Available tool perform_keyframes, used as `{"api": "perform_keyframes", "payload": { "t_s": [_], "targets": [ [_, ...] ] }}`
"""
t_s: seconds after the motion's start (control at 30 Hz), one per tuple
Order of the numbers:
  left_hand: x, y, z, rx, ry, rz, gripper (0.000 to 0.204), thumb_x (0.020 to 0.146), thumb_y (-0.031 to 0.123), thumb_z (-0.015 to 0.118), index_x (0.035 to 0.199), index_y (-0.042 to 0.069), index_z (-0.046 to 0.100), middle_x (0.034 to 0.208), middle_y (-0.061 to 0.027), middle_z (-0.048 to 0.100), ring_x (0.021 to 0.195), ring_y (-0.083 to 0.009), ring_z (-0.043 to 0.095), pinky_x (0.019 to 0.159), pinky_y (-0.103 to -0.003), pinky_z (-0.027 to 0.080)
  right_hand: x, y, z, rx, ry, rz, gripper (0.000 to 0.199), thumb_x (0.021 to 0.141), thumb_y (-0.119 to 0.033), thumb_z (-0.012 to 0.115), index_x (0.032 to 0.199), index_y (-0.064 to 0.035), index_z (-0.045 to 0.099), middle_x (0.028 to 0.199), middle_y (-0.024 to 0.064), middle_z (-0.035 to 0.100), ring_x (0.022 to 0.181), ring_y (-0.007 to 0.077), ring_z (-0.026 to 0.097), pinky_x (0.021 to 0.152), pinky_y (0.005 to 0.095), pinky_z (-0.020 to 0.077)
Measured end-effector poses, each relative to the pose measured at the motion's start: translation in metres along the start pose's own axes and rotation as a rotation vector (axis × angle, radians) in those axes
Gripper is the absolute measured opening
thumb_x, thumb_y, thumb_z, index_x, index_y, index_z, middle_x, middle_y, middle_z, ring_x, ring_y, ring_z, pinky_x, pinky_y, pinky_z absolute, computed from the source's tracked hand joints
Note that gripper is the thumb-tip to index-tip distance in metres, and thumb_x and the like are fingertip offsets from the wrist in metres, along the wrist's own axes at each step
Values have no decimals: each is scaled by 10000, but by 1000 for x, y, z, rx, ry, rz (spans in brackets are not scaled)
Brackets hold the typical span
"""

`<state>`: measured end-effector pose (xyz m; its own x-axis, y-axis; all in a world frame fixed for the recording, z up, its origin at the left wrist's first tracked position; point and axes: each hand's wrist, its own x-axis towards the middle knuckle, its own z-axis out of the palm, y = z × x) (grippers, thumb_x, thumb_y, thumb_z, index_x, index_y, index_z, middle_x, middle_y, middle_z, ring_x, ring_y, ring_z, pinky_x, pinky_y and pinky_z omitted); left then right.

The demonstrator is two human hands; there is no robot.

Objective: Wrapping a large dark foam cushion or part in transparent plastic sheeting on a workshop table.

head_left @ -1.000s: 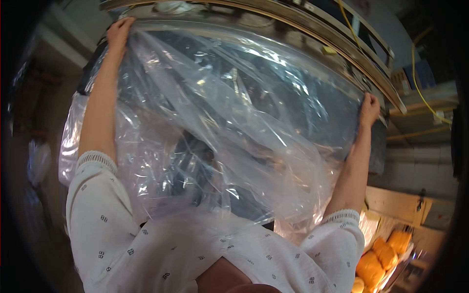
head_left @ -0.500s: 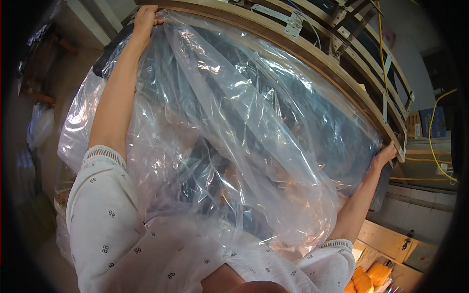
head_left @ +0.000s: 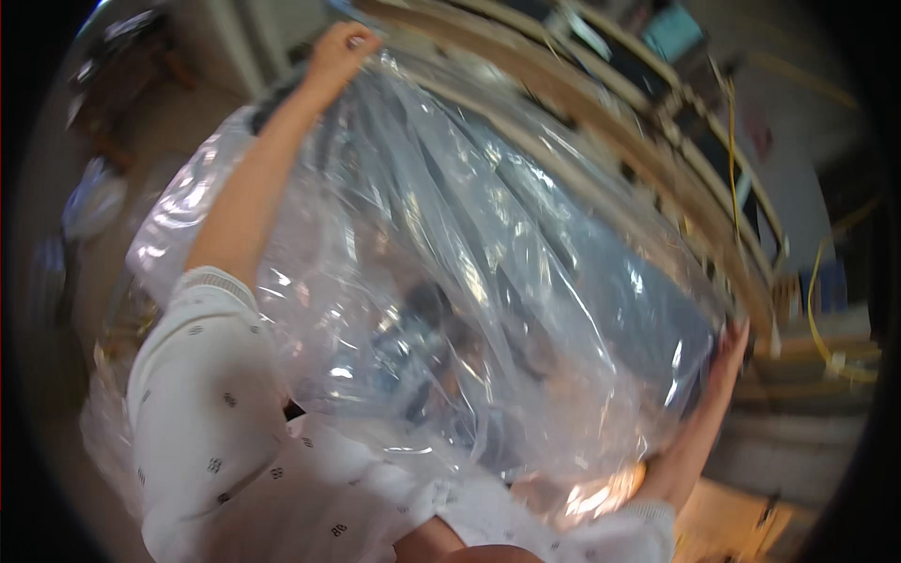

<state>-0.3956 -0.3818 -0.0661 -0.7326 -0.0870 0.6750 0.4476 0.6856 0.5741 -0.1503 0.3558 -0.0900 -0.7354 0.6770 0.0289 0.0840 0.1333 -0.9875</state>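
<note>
Head view: the bare left hand [head_left: 344, 56], fingers curled, holds the upper left edge of a clear, wrinkled plastic sheet [head_left: 526, 253], which spreads between 2 outstretched forearms [head_left: 253, 202], beyond a white patterned shirt [head_left: 202, 413]. The right hand [head_left: 731, 345], blurred, is at the sheet's right edge beside a brown wooden rail [head_left: 601, 113]; I cannot tell whether it grips.

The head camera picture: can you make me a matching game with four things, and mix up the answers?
Things:
1. plastic sheet
2. shirt
3. cord on the far right
4. left hand

Clues:
A. yellow
B. near the top of the picture, left of the middle
C. see-through and shiny
D. mostly white

Right pairs: 1-C, 2-D, 3-A, 4-B
</note>
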Motion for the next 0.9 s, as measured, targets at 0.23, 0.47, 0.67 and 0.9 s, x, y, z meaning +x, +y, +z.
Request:
{"api": "perform_keyframes", "payload": {
  "t_s": [0.23,0.47,0.67,0.9],
  "targets": [
    [-110,26,-127,98,73,-25,333,776,212,636,1051,43,557,1047,-112,515,921,-214,539,800,-307,432,-176,-44,-30,-355,-316,-162,573,901,-302,451,1362,-38,235,1386,111,278,1268,220,280,1021,332,227],
    [-314,2,-204,-9,-714,-1231,710,821,637,378,1122,9,514,1086,-130,558,1020,-275,509,815,-402,410,-288,-21,21,-372,-1051,-16,1075,591,-282,782,1381,-10,106,1403,177,220,1287,270,238,1036,358,211],
    [-362,104,-34,-451,-908,-777,657,818,449,509,1351,122,308,1402,-116,281,1284,-246,276,1050,-380,216,-353,25,141,-890,-1021,-580,1043,565,-281,761,1358,22,155,1389,226,224,1271,361,237,1041,426,215],
    [-363,131,-11,-628,-781,-528,781,734,435,658,1347,100,307,1380,-139,302,1258,-293,287,1056,-373,201,-379,1,248,-749,-935,-703,692,727,-183,634,1296,43,311,1313,204,362,1184,344,365,1018,416,260]
  ]
}}
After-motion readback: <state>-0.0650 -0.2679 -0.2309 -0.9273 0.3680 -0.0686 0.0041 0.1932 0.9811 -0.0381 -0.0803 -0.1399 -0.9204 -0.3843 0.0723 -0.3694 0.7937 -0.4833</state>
